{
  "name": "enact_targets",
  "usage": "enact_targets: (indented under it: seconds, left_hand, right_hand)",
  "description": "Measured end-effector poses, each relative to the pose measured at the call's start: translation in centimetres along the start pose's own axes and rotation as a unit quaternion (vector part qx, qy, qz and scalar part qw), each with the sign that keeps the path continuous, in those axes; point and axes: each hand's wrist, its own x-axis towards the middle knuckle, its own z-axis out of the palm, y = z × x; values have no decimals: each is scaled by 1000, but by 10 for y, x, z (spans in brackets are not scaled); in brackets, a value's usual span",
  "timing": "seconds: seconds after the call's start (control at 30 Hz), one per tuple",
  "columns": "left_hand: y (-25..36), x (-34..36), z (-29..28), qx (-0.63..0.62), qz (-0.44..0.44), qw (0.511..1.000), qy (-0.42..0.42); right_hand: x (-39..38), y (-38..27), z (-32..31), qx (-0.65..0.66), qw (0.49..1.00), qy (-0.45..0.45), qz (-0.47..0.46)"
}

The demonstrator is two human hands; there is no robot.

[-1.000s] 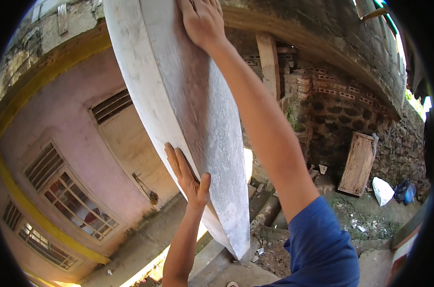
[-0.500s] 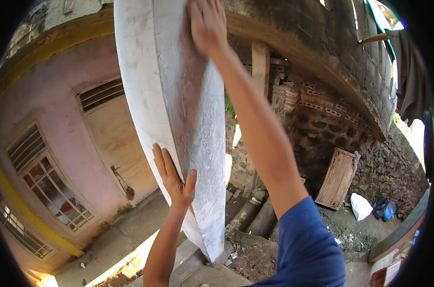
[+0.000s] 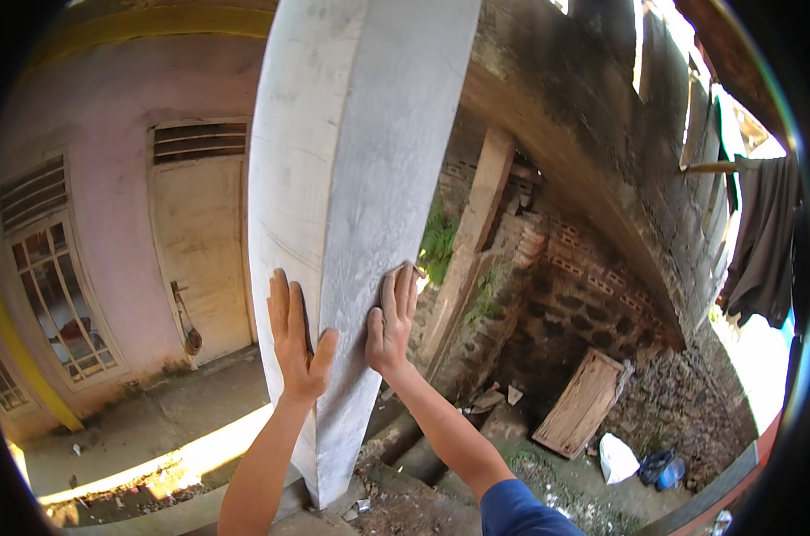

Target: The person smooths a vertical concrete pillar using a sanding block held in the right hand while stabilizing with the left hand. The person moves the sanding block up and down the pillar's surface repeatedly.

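Observation:
A tall square pillar (image 3: pixel 383 152), smooth and whitish-grey, rises through the middle of the view. Against its left face lies my left hand (image 3: pixel 295 344), palm flat, fingers pointing up and thumb spread toward the corner edge. My right hand (image 3: pixel 393 326) rests lower on the right-hand face, at about the same height as the left, fingers stretched upward and thumb apart. A small brownish edge shows by the right fingertips; I cannot make out what it is. The palms are hidden against the pillar.
Left stands a pink wall (image 3: pixel 110 116) with a pale door (image 3: pixel 200 259) and a barred window (image 3: pixel 66 299). Right are a sloping concrete structure (image 3: pixel 592 170), a leaning wooden panel (image 3: pixel 580 404), a white sack (image 3: pixel 617 457) and dark cloth (image 3: pixel 762 237). Rubble lies by the pillar's base.
My right hand has come down from high on the pillar to beside the left hand. The left hand stays on the left face. The view has tilted and shifted.

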Motion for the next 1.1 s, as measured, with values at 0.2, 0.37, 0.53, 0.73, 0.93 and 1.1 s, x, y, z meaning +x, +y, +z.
enact_targets:
  seconds: [0.2,0.37,0.53,0.73,0.93,1.1]
  left_hand:
    - [-2,4,-10,36,1,999,5]
    - [5,-9,7,12,-5,999,-38]
    - [7,7,-5,23,-13,999,-24]
    - [35,118,-4,37,127,989,-72]
    - [47,196,11,12,159,986,-47]
    - [57,193,2,-12,145,989,-39]
  right_hand:
    - [251,7,-8,-17,993,52,-102]
    - [441,14,-64,3,996,71,-52]
    - [350,-4,-33,64,995,58,-40]
    - [94,0,-20,42,999,-7,21]
    - [214,9,-34,14,1000,17,-6]
    - [460,6,-57,0,995,73,-72]
